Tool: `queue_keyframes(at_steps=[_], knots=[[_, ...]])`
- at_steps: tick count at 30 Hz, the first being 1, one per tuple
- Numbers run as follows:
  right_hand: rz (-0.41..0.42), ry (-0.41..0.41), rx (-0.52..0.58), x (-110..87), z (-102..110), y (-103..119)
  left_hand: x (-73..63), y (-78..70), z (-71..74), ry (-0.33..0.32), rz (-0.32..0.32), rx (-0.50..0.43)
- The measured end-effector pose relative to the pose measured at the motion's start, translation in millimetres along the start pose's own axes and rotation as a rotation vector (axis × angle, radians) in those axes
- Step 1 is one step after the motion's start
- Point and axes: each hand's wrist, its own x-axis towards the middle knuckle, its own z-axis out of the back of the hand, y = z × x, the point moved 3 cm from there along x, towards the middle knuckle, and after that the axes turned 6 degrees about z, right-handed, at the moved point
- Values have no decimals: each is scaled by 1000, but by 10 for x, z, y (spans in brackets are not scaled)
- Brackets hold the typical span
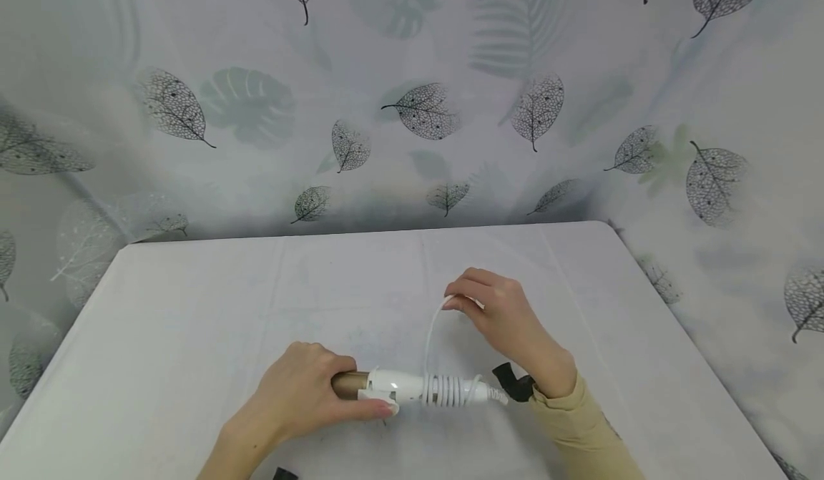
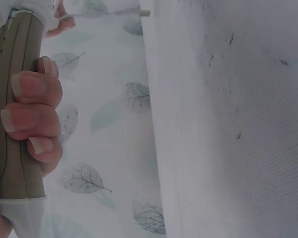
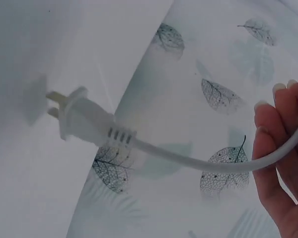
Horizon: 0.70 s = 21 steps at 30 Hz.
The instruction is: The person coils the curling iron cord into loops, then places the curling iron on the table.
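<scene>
A curling iron [image 1: 402, 385] with a white handle and a gold-brown barrel [image 2: 12, 163] is held sideways over the middle of the table. My left hand [image 1: 302, 394] grips the barrel, its thumb lying along the white clamp part and its fingers [image 2: 32, 119] wrapped round the other side. Several turns of white cord [image 1: 444, 390] are wound round the handle. From these turns a loose length of cord rises to my right hand [image 1: 498, 315], which pinches it between thumb and fingers. In the right wrist view a white two-pin plug [image 3: 89, 121] hangs from the cord beyond the fingers.
A white cloth covers the table [image 1: 193, 308], whose back edge meets a leaf-printed curtain [image 1: 386, 58]. The same print hangs at both sides. A black strap [image 1: 513, 382] shows at my right wrist, beside the handle's cord end.
</scene>
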Motion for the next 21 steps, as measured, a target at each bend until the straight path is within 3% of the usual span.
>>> queue_keyframes(at_steps=[9, 14, 21], knots=[[10, 70, -14, -6, 18, -1, 4, 17, -34, 92, 92, 43], [53, 38, -1, 27, 24, 68, 5, 29, -67, 118, 145, 54], [130, -28, -34, 66, 63, 200, 6, 66, -52, 104, 249, 66]])
